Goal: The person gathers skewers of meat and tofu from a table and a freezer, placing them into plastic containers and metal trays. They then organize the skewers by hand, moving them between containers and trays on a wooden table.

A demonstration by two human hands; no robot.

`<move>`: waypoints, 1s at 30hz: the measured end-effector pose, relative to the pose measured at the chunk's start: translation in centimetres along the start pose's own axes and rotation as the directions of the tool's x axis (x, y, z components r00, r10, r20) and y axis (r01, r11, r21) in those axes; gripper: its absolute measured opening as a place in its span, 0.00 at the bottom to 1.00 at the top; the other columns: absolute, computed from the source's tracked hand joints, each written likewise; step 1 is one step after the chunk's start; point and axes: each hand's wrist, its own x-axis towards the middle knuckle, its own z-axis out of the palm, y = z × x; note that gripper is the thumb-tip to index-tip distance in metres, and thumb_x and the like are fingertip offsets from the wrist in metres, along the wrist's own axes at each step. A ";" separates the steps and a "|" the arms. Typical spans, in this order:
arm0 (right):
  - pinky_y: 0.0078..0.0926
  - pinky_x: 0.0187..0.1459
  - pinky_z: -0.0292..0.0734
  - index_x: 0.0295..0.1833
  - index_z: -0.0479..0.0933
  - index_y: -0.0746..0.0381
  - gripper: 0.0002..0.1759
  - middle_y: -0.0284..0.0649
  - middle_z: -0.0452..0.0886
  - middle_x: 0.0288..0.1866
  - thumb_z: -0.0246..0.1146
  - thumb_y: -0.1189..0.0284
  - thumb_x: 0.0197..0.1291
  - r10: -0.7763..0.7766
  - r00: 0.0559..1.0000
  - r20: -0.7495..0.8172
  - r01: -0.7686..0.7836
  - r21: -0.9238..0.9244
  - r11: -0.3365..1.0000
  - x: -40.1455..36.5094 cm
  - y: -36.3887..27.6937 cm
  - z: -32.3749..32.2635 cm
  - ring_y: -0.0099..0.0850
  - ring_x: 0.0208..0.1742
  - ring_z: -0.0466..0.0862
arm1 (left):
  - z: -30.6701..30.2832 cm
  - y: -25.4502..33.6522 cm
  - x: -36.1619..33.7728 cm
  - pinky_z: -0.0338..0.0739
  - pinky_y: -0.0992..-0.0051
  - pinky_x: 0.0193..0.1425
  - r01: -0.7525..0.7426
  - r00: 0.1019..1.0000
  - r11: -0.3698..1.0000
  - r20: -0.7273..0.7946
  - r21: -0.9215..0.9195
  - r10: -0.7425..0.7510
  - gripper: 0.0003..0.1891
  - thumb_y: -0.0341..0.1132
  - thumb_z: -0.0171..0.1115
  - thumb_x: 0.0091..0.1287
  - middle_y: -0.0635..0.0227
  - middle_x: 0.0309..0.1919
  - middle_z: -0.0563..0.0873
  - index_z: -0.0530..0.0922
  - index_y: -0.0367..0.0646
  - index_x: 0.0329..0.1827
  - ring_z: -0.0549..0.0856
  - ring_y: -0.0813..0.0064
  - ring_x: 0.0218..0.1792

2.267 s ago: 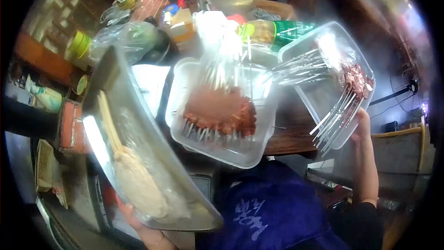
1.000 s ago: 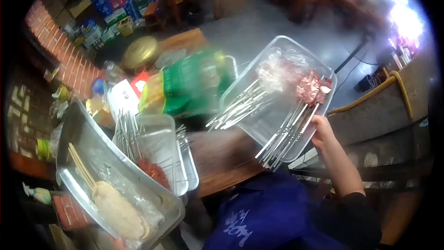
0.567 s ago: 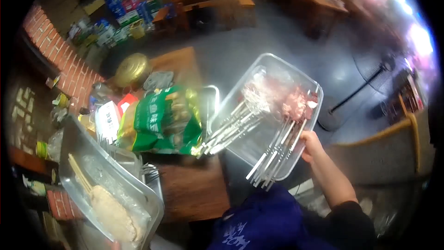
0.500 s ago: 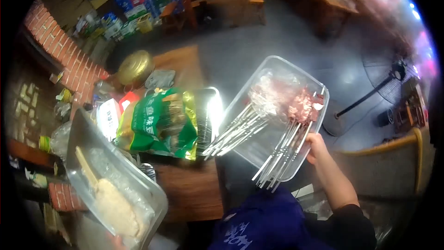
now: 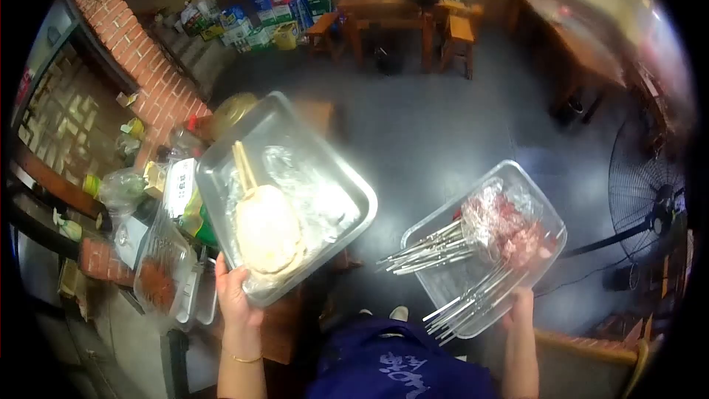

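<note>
My left hand [image 5: 238, 294] grips the near-left edge of a metal tray [image 5: 360, 216], which is raised and tilted. In it, flat pale patties on wooden sticks [image 5: 269, 233] lie over crumpled clear plastic film [image 5: 332, 210]. On the other side, my right hand [image 5: 520, 306] is closed on the near-right rim of a clear plastic container [image 5: 434, 277]. Raw meat [image 5: 521, 240] on metal skewers [image 5: 473, 299] rests inside, partly under plastic wrap [image 5: 484, 222]. The skewers' bare ends stick out past the container's rim. Both sets of fingers are partly hidden by what they hold.
A green bag [image 5: 197, 220] shows behind the tray. To the left stands a container with reddish powder [image 5: 156, 281]. At right is a standing fan [image 5: 650, 214]. Wooden tables [image 5: 384, 1] and stools [image 5: 459, 29] are farther off, beside stacked boxes [image 5: 258, 11].
The metal tray has come up and right, in front of the green bag, with my left hand now plainly visible. The skewer container has shifted right and lower. My view has turned.
</note>
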 end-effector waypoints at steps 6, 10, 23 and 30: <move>0.34 0.39 0.80 0.47 0.74 0.69 0.20 0.43 0.80 0.37 0.53 0.80 0.45 -0.012 0.999 -0.043 0.015 0.078 0.997 2.1 -0.7 -1.0 0.36 0.36 0.82 | 4.2 -6.6 4.0 0.76 0.66 0.59 0.067 0.997 0.998 -0.035 -0.011 -0.067 0.31 0.20 0.54 0.59 0.59 0.55 0.77 0.60 0.45 0.68 0.79 0.66 0.54; 0.35 0.38 0.81 0.48 0.73 0.71 0.20 0.45 0.81 0.37 0.52 0.79 0.45 -0.049 0.998 -0.048 0.055 0.136 0.989 7.4 -1.8 -1.9 0.38 0.35 0.83 | 9.0 -12.2 9.4 0.75 0.67 0.58 0.126 0.991 0.991 -0.042 -0.037 -0.128 0.33 0.21 0.56 0.60 0.58 0.55 0.78 0.58 0.44 0.70 0.79 0.66 0.53; 0.43 0.43 0.82 0.45 0.76 0.71 0.17 0.49 0.82 0.37 0.55 0.76 0.48 -0.066 0.983 -0.174 0.126 0.360 0.924 27.4 -12.3 10.3 0.43 0.38 0.83 | 27.8 -22.0 30.7 0.77 0.72 0.57 0.093 0.981 0.995 0.166 0.029 -0.096 0.33 0.15 0.45 0.52 0.55 0.57 0.78 0.65 0.32 0.67 0.81 0.66 0.54; 0.37 0.33 0.82 0.42 0.77 0.74 0.15 0.48 0.82 0.33 0.55 0.77 0.49 -0.030 0.937 -0.347 0.164 0.362 0.918 38.5 -15.9 11.1 0.39 0.32 0.84 | 42.9 -26.4 40.5 0.79 0.66 0.54 0.220 0.932 0.966 0.265 0.135 -0.249 0.33 0.19 0.47 0.52 0.53 0.57 0.77 0.64 0.34 0.68 0.81 0.60 0.53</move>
